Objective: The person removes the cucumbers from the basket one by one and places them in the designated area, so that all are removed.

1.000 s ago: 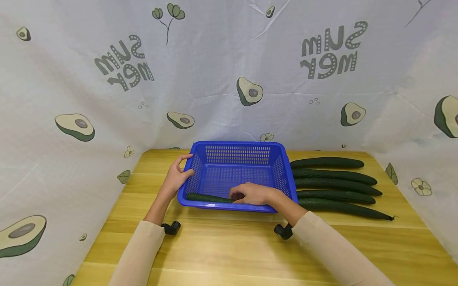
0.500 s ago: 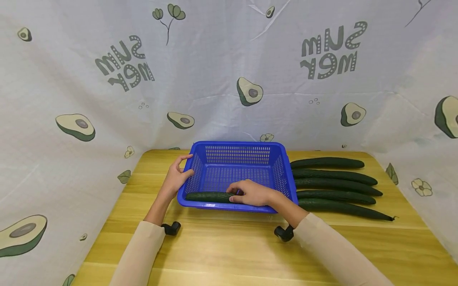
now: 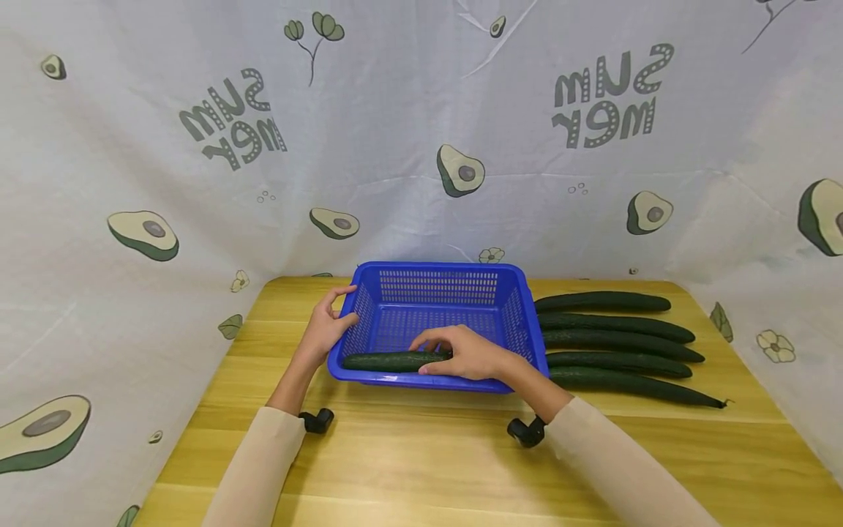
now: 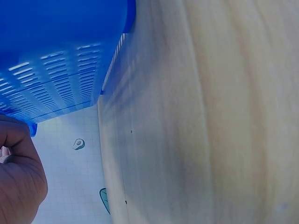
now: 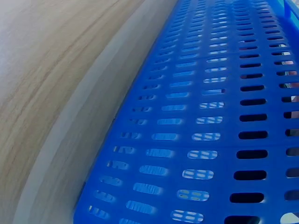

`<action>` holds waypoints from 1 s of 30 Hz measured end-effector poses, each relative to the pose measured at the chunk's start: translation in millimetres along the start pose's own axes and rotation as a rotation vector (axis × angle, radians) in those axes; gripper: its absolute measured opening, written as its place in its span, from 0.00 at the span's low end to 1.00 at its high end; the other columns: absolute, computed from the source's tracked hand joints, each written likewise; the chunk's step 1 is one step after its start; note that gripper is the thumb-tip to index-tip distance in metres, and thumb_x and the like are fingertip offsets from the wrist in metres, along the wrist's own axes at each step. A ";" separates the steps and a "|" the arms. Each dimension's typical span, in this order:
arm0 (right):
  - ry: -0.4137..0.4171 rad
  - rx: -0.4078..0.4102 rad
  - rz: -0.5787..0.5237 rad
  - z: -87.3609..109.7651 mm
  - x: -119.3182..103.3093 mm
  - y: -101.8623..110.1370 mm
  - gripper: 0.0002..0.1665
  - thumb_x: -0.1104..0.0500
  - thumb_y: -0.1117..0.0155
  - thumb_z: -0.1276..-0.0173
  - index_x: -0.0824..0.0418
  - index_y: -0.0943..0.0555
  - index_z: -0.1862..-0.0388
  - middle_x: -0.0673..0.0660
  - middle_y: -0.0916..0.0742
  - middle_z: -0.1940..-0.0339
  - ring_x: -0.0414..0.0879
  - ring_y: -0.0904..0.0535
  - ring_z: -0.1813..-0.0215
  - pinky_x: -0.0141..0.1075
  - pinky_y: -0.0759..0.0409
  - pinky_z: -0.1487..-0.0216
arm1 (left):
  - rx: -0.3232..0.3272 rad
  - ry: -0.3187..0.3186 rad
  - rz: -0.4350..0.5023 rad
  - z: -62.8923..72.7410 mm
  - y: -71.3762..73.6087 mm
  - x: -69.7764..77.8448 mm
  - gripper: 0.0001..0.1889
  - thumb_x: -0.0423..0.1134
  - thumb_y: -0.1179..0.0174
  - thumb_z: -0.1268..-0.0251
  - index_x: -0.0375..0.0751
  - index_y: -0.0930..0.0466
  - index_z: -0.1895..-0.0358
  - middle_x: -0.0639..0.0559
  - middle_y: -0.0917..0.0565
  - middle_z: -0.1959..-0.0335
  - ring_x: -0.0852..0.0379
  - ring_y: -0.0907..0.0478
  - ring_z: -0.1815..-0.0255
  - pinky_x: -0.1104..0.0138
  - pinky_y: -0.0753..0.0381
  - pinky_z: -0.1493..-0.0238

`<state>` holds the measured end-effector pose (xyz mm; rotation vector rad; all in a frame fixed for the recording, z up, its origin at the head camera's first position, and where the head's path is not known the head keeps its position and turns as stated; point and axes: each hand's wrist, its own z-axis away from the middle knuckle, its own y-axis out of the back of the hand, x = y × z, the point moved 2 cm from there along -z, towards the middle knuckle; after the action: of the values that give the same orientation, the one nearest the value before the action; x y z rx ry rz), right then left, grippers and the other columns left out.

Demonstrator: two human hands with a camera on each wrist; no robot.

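A blue plastic basket (image 3: 428, 265) with slotted walls stands on the table. My left hand (image 3: 324, 328) grips its left rim, with the thumb on the inner side. A dark green cucumber (image 3: 382, 361) lies lengthwise inside, along the near wall. My right hand (image 3: 464, 353) reaches in over the near rim. Its thumb and fingers curl around the cucumber's right part, thumb on the near side and fingers on the far side. How firmly they press is hidden. In the left wrist view part of my left hand (image 4: 18, 172) shows at the lower left.
Several cucumbers (image 3: 619, 340) lie side by side on the wooden table (image 3: 421, 468), against the basket's right side. A white cloth with avocado prints (image 3: 395, 95) hangs behind the table. Black wrist mounts (image 3: 527, 432) sit below the wrists.
My right hand has risen slightly and its thumb and fingers have spread wider. The cucumber has shifted a little away from the near wall. My left hand has stayed on the rim.
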<state>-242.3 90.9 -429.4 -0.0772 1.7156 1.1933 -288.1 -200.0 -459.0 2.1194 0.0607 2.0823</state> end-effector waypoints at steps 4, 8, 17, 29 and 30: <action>-0.007 0.056 0.000 1.0 0.8 5.2 0.26 0.47 0.24 0.36 0.46 0.16 0.39 0.50 0.12 0.46 0.46 0.16 0.45 0.46 0.18 0.41 | -0.004 0.001 0.003 0.7 -1.4 0.3 0.34 0.27 0.42 0.34 0.52 0.33 0.25 0.22 0.16 0.50 0.39 0.11 0.64 0.58 0.11 0.70; -0.013 0.118 0.038 4.3 -3.6 13.0 0.28 0.45 0.23 0.37 0.47 0.17 0.38 0.51 0.13 0.42 0.49 0.18 0.41 0.49 0.18 0.40 | -0.011 0.010 0.011 0.9 -1.9 1.7 0.34 0.26 0.43 0.33 0.51 0.34 0.24 0.20 0.17 0.49 0.46 0.11 0.68 0.61 0.12 0.71; 0.053 0.244 0.146 12.2 -27.2 30.1 0.26 0.49 0.27 0.32 0.50 0.18 0.36 0.50 0.14 0.42 0.49 0.19 0.40 0.49 0.18 0.41 | 0.002 0.016 0.008 1.0 -0.4 0.8 0.32 0.27 0.42 0.30 0.51 0.33 0.25 0.30 0.13 0.55 0.52 0.11 0.72 0.54 0.10 0.68; 0.120 0.349 0.236 30.2 -52.6 54.2 0.23 0.50 0.28 0.32 0.48 0.16 0.38 0.47 0.13 0.41 0.47 0.17 0.42 0.47 0.17 0.43 | -0.011 0.002 -0.006 1.6 0.2 1.5 0.32 0.30 0.39 0.31 0.50 0.33 0.25 0.34 0.11 0.57 0.41 0.10 0.67 0.55 0.10 0.68; 0.119 0.354 0.252 33.1 -53.0 56.5 0.24 0.50 0.28 0.32 0.48 0.17 0.38 0.47 0.13 0.40 0.47 0.18 0.37 0.48 0.18 0.39 | -0.014 0.002 -0.006 1.5 0.1 1.8 0.32 0.30 0.40 0.31 0.50 0.33 0.25 0.33 0.12 0.56 0.41 0.10 0.66 0.55 0.10 0.68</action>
<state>-224.0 120.1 -352.6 0.2953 2.0634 1.0603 -286.6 -200.0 -457.2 2.1061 0.0526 2.0752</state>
